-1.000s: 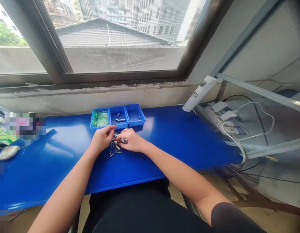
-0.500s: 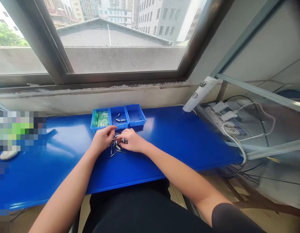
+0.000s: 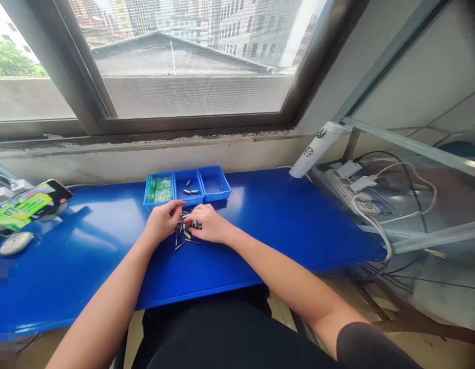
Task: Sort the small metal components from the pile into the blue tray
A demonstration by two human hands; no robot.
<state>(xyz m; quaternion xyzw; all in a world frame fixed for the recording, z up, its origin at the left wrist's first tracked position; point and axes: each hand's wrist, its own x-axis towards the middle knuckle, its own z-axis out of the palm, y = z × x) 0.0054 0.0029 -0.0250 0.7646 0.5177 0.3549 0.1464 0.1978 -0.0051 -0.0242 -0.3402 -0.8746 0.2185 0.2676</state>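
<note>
On the blue table, a loose pile of thin dark pins and small silver-and-black cylinders [image 3: 187,234] lies between my hands. My left hand [image 3: 162,220] rests at the pile's left side, fingers loosely bent and apart, with nothing visible in it. My right hand [image 3: 209,223] is curled over the pile from the right, closed on several small metal cylinders [image 3: 196,224]. Just beyond my fingers stand three joined blue bins. The left bin [image 3: 148,201] holds a green-tinted plastic bag of small pale pieces [image 3: 163,189]. Several cylinders lie in the middle bin [image 3: 189,200]; one tiny piece is in the right bin [image 3: 216,196].
A white tumbler [image 3: 316,149] leans at the back right, beside a power strip with plugs and cables [image 3: 355,187]. A phone with a lit screen [image 3: 30,205] and a pale rounded object [image 3: 16,243] are at the left. The window wall borders the table's [image 3: 291,220] back.
Both hands stay almost where they were, with only slight finger movement at the pile. The bins and their contents look the same.
</note>
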